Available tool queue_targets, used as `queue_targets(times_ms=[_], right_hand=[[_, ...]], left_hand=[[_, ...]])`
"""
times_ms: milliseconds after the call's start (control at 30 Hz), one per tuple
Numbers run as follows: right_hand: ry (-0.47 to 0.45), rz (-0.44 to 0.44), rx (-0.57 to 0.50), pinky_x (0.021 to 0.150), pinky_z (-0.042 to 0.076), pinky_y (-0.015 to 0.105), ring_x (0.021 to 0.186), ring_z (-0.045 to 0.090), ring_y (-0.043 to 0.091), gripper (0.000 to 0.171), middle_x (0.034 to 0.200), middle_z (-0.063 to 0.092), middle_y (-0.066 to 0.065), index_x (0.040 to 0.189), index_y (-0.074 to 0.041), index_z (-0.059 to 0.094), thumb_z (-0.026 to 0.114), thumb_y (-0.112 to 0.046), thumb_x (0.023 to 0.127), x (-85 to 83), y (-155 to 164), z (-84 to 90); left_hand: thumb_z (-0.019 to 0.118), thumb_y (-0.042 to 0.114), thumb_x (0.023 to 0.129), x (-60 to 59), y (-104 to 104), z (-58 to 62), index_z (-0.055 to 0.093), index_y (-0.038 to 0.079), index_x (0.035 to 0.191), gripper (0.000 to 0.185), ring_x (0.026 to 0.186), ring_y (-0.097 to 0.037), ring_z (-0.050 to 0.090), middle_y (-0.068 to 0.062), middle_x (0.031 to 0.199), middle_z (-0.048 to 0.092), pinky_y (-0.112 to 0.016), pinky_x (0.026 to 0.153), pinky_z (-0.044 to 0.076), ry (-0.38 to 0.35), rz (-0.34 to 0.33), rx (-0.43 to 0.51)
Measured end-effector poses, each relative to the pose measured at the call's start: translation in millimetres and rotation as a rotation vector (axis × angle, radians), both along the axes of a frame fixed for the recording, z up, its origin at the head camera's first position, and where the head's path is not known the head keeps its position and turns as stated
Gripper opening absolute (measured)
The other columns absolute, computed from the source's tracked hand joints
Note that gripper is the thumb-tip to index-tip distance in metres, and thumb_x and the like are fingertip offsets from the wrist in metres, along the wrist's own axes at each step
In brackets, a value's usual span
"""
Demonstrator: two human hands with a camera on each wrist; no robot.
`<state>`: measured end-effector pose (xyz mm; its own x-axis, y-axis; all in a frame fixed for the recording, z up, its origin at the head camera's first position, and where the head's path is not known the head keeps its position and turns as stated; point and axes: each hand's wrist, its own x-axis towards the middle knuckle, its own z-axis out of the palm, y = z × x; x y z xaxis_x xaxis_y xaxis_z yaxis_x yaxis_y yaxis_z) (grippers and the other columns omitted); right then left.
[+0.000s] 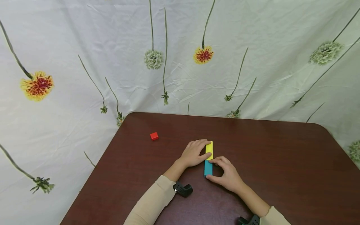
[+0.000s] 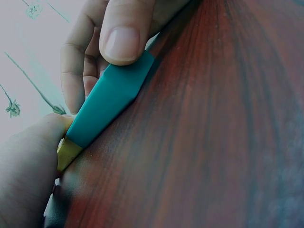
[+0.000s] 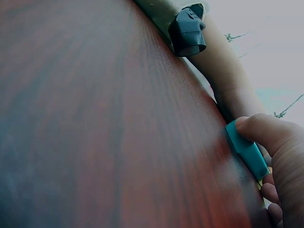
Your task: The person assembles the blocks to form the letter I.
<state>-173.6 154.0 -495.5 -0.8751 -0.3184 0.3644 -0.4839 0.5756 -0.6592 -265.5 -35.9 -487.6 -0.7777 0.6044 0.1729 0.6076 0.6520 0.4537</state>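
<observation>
Far left on the table (image 1: 281, 162), a red cube (image 1: 154, 136) lies untouched. We judge we are butting two blocks end to end. Left hand (image 1: 194, 153) pinches the yellow block (image 1: 209, 149); right hand (image 1: 227, 175) pinches the teal block (image 1: 208, 168) nearer us, palms down. Next: careful alignment.

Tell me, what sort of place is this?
Probably a staged recording corner, not a lived-in room: a flowered sheet hangs as backdrop behind a brown table with small coloured blocks, like the red one.
</observation>
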Motion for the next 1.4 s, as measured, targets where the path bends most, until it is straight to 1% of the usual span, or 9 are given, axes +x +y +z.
queue_targets(times_ms=[267,467,667,833,933,1067,1200,1400], right_hand=[[0.031,0.000,-0.012,0.086,0.050,0.043,0.101,0.057,0.016,0.048,0.109,0.058,-0.005,0.116,-0.015,0.069,0.087,-0.027,0.073,-1.1,-0.2,-0.6],[0.029,0.004,-0.010,0.086,0.050,0.043,0.101,0.057,0.017,0.047,0.109,0.059,-0.005,0.116,-0.015,0.069,0.086,-0.028,0.074,-1.3,-0.3,-0.1],[0.026,0.006,-0.009,0.085,0.050,0.039,0.101,0.057,0.016,0.049,0.110,0.059,-0.005,0.116,-0.014,0.069,0.087,-0.029,0.073,-1.2,-0.3,-0.3],[0.003,0.024,-0.090,0.083,0.051,0.036,0.096,0.058,0.016,0.050,0.111,0.059,-0.002,0.118,-0.011,0.067,0.087,-0.024,0.074,-2.9,1.1,-0.5],[0.006,0.015,-0.142,0.079,0.051,0.034,0.092,0.059,0.017,0.048,0.109,0.060,0.002,0.118,-0.008,0.066,0.085,-0.019,0.076,-6.3,2.8,0.3],[0.011,-0.020,-0.160,0.075,0.050,0.034,0.089,0.059,0.020,0.046,0.106,0.061,0.005,0.119,-0.005,0.065,0.083,-0.016,0.078,-13.2,6.1,1.9],[-0.014,-0.030,-0.160,0.076,0.049,0.038,0.092,0.059,0.023,0.046,0.108,0.060,0.008,0.122,-0.004,0.064,0.081,-0.015,0.080,-20.6,10.6,3.2],[-0.031,-0.008,-0.154,0.078,0.048,0.042,0.096,0.059,0.026,0.050,0.109,0.060,0.009,0.125,-0.003,0.061,0.081,-0.015,0.081,-31.3,14.7,5.7]], left_hand=[[0.049,0.044,0.100,-0.2,-0.5,0.1,0.046,0.017,0.145,0.053,0.139,-0.024,0.035,-0.006,0.149,0.043,-0.050,0.114,0.023,0.008,-0.003,0.008],[0.050,0.044,0.100,-1.0,-1.0,-1.1,0.046,0.017,0.145,0.053,0.139,-0.025,0.036,-0.007,0.149,0.043,-0.051,0.113,0.023,0.009,-0.002,0.008],[0.049,0.045,0.100,-1.3,-1.1,-1.3,0.046,0.018,0.146,0.053,0.139,-0.024,0.035,-0.006,0.150,0.042,-0.051,0.114,0.022,0.001,0.003,0.003],[0.049,0.046,0.100,-1.6,-1.2,-1.2,0.045,0.018,0.146,0.053,0.139,-0.024,0.035,-0.006,0.150,0.042,-0.051,0.114,0.023,0.003,0.004,-0.003],[0.049,0.046,0.100,-1.6,-1.1,-1.0,0.045,0.018,0.146,0.054,0.139,-0.024,0.035,-0.006,0.150,0.042,-0.051,0.114,0.023,0.005,0.006,-0.005],[0.049,0.046,0.100,-1.3,-0.6,-1.1,0.045,0.018,0.146,0.054,0.139,-0.024,0.035,-0.006,0.150,0.042,-0.051,0.114,0.022,-0.002,0.004,-0.001],[0.049,0.046,0.100,-1.1,0.3,-2.4,0.045,0.018,0.146,0.054,0.139,-0.023,0.035,-0.005,0.149,0.043,-0.050,0.114,0.023,-0.001,0.001,-0.007],[0.049,0.046,0.100,-1.2,0.7,-2.4,0.046,0.018,0.146,0.053,0.139,-0.024,0.035,-0.005,0.149,0.043,-0.051,0.114,0.023,0.003,0.005,0.001]])
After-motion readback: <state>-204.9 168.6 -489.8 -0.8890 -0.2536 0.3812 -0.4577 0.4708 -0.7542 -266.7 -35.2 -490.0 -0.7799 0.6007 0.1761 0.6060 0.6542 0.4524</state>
